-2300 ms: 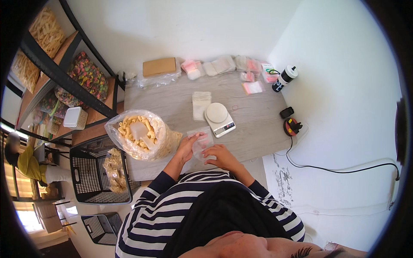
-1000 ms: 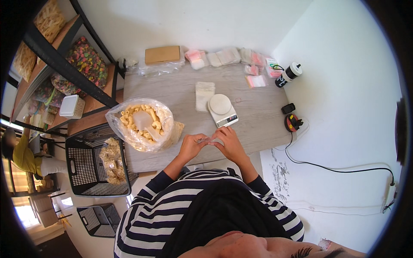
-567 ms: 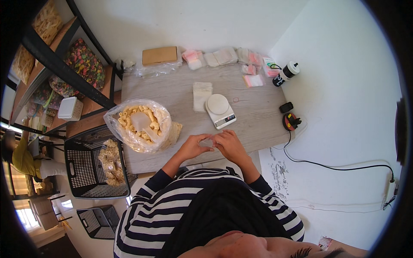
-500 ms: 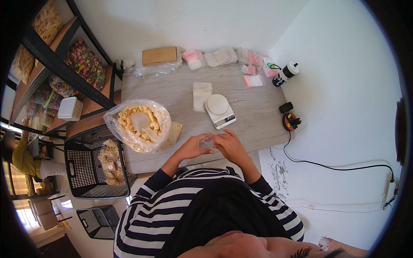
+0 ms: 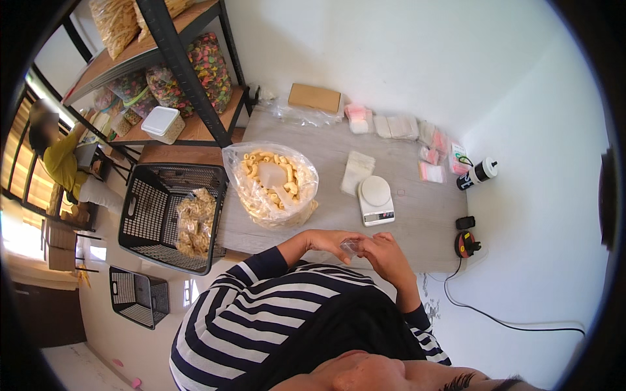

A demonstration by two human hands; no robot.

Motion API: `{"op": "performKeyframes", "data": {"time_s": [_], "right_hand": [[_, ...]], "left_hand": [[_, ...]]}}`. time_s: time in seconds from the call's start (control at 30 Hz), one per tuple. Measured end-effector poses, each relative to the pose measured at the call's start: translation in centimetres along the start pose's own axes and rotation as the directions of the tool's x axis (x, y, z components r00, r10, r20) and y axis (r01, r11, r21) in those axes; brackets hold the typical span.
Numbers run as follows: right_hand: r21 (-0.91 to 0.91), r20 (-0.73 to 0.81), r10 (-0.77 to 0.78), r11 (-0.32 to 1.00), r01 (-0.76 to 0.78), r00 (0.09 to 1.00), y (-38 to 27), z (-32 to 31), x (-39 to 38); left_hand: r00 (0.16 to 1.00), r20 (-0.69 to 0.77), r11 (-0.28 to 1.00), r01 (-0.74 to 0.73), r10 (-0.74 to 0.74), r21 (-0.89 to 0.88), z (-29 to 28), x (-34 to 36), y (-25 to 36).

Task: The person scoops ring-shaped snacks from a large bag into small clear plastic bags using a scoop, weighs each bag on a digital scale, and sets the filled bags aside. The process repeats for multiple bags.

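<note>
Close to the table's near edge, my left hand (image 5: 328, 242) and my right hand (image 5: 387, 255) meet around a small clear plastic bag (image 5: 351, 247). The fingers of both hands are closed on its edges. Just beyond them stands a white kitchen scale (image 5: 376, 201) with a round platform that bears nothing. A stack of clear flat bags (image 5: 357, 172) lies against its far left side. To the left, a large open plastic bag of pasta tubes (image 5: 297, 171) holds a translucent scoop (image 5: 271, 174) resting on the pasta.
Left of the table, a black crate (image 5: 147, 221) contains filled bags (image 5: 195, 223); another crate (image 5: 139, 296) sits on the floor. Along the wall lie a cardboard box (image 5: 315, 98) and bag packs (image 5: 396, 127). A bottle (image 5: 478, 173) stands right. Another person (image 5: 59, 156) is far left.
The view has swung left, so the table appears farther right and more of the shelf and the other person shows. My hands remain together on the small plastic bag.
</note>
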State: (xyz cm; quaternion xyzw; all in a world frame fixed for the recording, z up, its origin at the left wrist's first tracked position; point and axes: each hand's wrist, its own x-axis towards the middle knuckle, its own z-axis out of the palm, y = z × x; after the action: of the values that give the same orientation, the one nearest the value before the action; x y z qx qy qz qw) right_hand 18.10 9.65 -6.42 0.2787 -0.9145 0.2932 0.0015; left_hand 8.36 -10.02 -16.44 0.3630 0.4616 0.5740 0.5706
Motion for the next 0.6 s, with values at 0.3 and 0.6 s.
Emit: {"op": "performKeyframes", "data": {"time_s": [0.3, 0.6], "right_hand": [[0.021, 0.128, -0.021, 1.0, 0.018, 0.992, -0.4, -0.1, 0.8], [0.005, 0.172, -0.209, 0.977, 0.211, 0.963, -1.6, 1.0, 2.5]], "left_hand": [[0.991, -0.128, 0.972, 0.006, 0.025, 0.234, 1.0, -2.2, 1.5], [0.932, -0.297, 0.977, -0.178, 0.205, 0.117, 2.8, -5.0, 0.7]]}}
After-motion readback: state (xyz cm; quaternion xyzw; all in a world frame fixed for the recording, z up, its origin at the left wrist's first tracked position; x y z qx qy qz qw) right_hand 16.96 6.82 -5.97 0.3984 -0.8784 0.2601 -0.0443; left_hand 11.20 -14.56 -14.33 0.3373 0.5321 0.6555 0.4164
